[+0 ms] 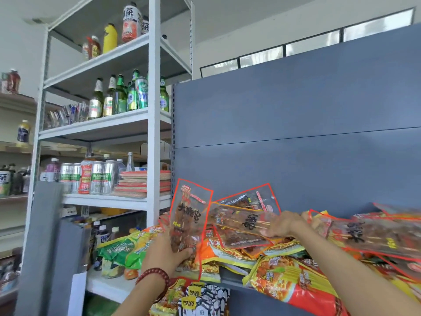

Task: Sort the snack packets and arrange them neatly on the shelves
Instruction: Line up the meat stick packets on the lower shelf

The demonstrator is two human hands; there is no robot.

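With left hand [166, 249], gripping bottom of upright skewer packet [189, 215]; with right hand [284, 224], pinching right end of second skewer packet [241, 222], held flat over noodle packets [284, 281] piled on grey shelf [230, 275].

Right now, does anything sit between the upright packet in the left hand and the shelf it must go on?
Yes. The left hand grips the upright packet above a heap of orange and yellow packets that covers the grey shelf beneath it.

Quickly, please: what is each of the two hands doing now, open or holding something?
Left hand: grips the upright clear packet at its lower end.
Right hand: holds the sideways clear packet by its right end.
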